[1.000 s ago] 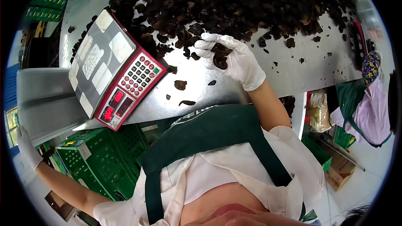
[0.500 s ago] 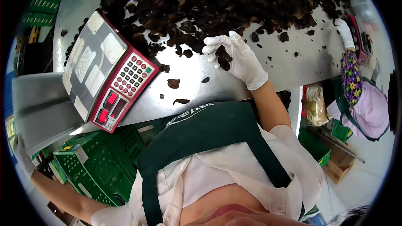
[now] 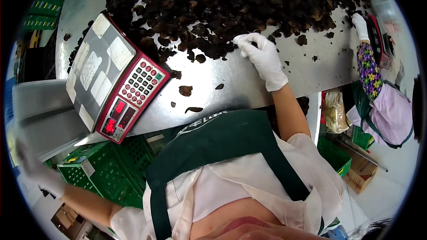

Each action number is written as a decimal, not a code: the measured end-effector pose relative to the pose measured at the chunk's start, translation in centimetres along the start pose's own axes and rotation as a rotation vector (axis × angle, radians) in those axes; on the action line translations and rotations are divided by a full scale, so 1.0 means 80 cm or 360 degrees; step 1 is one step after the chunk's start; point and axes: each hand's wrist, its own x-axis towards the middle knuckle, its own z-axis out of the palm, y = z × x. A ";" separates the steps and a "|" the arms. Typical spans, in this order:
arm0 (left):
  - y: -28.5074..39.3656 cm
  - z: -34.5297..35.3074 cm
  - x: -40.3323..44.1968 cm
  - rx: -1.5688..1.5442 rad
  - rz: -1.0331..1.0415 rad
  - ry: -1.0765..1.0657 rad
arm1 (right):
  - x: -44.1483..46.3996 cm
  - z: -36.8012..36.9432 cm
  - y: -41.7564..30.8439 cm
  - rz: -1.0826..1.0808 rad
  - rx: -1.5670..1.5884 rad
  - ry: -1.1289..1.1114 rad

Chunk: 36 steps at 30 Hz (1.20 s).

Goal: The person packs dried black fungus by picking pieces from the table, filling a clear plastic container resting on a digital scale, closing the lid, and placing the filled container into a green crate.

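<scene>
My right hand [image 3: 263, 62], in a white glove, is at the near edge of a pile of dark wood ear mushrooms [image 3: 249, 4]. Its thumb and fingers are curled together in a pinch. Whatever lies between the fingertips is hidden. Low at the left, off the table, my left hand [image 3: 42, 175] is gloved too and smeared by motion, so its fingers do not show clearly. Near it is a grey plastic bin [image 3: 44, 115]. A red scale [image 3: 129, 89] with a lit display stands between the hands on the metal table [image 3: 169, 102].
Loose mushroom pieces [image 3: 185, 90] lie in front of the scale. A green crate [image 3: 100, 169] is below the table at the left. At the right, a co-worker's gloved hand [image 3: 360, 26] is beside another red scale [image 3: 376, 35]. A green basket [image 3: 333, 155] stands low at the right.
My right hand held a dark mushroom piece with its palm showing; now it has turned over and the piece is out of sight. My left hand has swung inward from the bin's side.
</scene>
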 end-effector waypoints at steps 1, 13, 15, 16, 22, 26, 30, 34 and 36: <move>0.064 0.041 -0.020 -0.0529 -0.0286 -0.0046 | 0.003 0.001 -0.001 -0.0146 -0.0096 0.0161; 0.318 0.185 -0.097 -0.0816 -0.0732 -0.0563 | 0.130 0.054 -0.056 -0.1397 -0.2086 0.0172; 0.316 0.176 -0.102 -0.0441 -0.0278 -0.0441 | 0.177 0.062 -0.052 -0.1493 -0.2170 0.0222; 0.314 0.174 -0.107 -0.0439 -0.0283 -0.0433 | 0.199 0.065 -0.056 -0.1496 -0.2129 0.0275; 0.295 0.169 -0.134 -0.0382 -0.0529 -0.0141 | 0.229 0.096 -0.089 -0.1527 -0.2091 0.0519; 0.283 0.180 -0.141 -0.0366 -0.0504 -0.0108 | 0.213 0.090 -0.070 -0.1528 -0.2300 0.0014; 0.266 0.182 -0.130 -0.0304 -0.0455 -0.0049 | 0.213 0.073 -0.050 -0.1351 -0.2300 0.0194; 0.221 0.176 -0.119 -0.0214 -0.0324 -0.0007 | 0.237 0.061 -0.064 -0.1541 -0.1673 0.0248; 0.199 0.172 -0.115 -0.0301 -0.0378 -0.0168 | 0.240 0.059 -0.087 -0.1387 -0.1310 0.0301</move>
